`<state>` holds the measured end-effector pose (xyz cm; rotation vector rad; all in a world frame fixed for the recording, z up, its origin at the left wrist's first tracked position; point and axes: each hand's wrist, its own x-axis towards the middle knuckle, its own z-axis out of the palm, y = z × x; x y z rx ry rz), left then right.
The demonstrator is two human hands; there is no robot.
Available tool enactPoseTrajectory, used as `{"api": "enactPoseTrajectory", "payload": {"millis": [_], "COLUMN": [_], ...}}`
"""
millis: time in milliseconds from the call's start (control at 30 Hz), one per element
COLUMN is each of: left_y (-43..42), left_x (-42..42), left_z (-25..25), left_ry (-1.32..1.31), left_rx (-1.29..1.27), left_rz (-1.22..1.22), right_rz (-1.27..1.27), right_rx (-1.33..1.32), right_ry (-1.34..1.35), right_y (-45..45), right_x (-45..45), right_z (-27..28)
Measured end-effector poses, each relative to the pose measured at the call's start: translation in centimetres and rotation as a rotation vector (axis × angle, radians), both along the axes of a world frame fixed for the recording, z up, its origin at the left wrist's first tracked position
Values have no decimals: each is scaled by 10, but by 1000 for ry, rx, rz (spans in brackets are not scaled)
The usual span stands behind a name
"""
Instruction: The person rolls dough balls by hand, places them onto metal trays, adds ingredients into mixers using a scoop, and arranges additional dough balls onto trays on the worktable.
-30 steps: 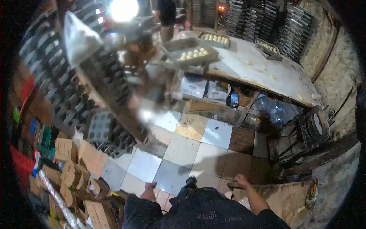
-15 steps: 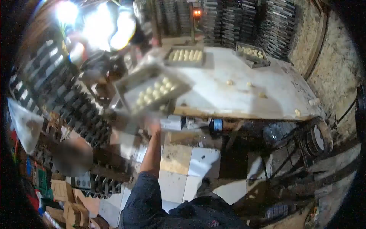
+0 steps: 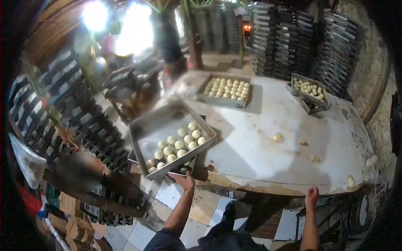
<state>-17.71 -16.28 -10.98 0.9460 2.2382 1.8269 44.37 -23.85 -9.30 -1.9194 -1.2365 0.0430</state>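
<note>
Found tray (image 3: 157,134) of pale balls (image 3: 179,144) left of frame centre, just above nearer left hand (image 3: 185,181), near rim slanting up rightward; saw fingers at its lower edge, could not tell grip, and noted right hand (image 3: 312,194) well apart, lower right, fingers curled together.

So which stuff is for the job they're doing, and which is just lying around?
Seems part of the job:
near tray, touched by the left hand
pale balls inside it
second tray of balls, on the table

Probably just lying about:
cardboard boxes on the left
loose lump on the table, outside any tray
</note>
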Motion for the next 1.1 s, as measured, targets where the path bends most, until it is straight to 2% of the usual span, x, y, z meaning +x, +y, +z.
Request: {"api": "enactPoseTrajectory", "payload": {"millis": [33, 67, 100, 133, 167, 233, 267, 333, 367, 400, 567, 667, 700, 733, 767, 800, 833, 867, 900, 933, 967, 1033, 1067, 1100], "left_y": [-3, 3, 2, 5, 6, 6, 6, 7, 7, 6, 6, 8, 8, 8, 9, 11, 10, 12, 13, 5, 2, 5, 5, 3], "left_x": [0, -9, 4, 13, 23, 31, 30, 34, 36, 36, 41, 38, 36, 37, 39, 46, 45, 39, 38, 36, 40, 43, 50, 45], "left_z": [-9, -33, -6, 5, 11, 24, 26, 15, 9, 10, 2, 0, -7, -14, -18, 2, -11, -32, -35, -35, -29, -2, 34, 27], "left_ry": [10, 178, 182, 84, -19, 7, 68, 65, 62, 45, -76, -9, 7, 2, -6, -51, -53, -123, -197, -222, -222, -45, -181, -169], "left_rx": [141, 51, 1, 64, 129, 97, 47, -32, -104, -32, -52, 33, 19, -6, -30, -95, -104, 1, 103, -32, -49, -17, -97, -103], "left_rz": [-45, -71, -45, -36, -20, -20, -49, 10, 46, -2, 32, -25, -28, 18, 61, 92, 79, 82, 87, 45, 35, 18, 6, 1], "right_rz": [121, 163, 206, 366, 304, 475, 502, 399, 426, 444, 562, 550, 538, 520, 516, 511, 502, 473, 460, 498, 540, 505, 485, 464], "right_rx": [-1, -25, -34, 75, -82, -110, -103, -403, -410, -428, -453, -423, -428, -356, -369, -396, -423, -373, -385, -361, -339, -285, -203, -121], "right_ry": [-32, -9, 7, -173, -252, -341, -352, -540, -532, -484, -425, -442, -456, -516, -501, -480, -464, -495, -497, -506, -510, -521, -542, -558], "right_y": [37, 69, 108, 137, 161, 207, 216, 217, 225, 234, 271, 289, 290, 301, 301, 304, 306, 312, 311, 311, 309, 312, 316, 317], "right_x": [-9, -25, -45, -64, -96, -152, -188, -248, -255, -260, -253, -256, -256, -250, -254, -259, -257, -254, -251, -251, -251, -251, -250, -249], "right_z": [1, -10, -18, -29, -36, -37, -18, 37, 39, 43, 54, 66, 69, 48, 51, 64, 70, 55, 62, 69, 73, 57, 51, 45]}}
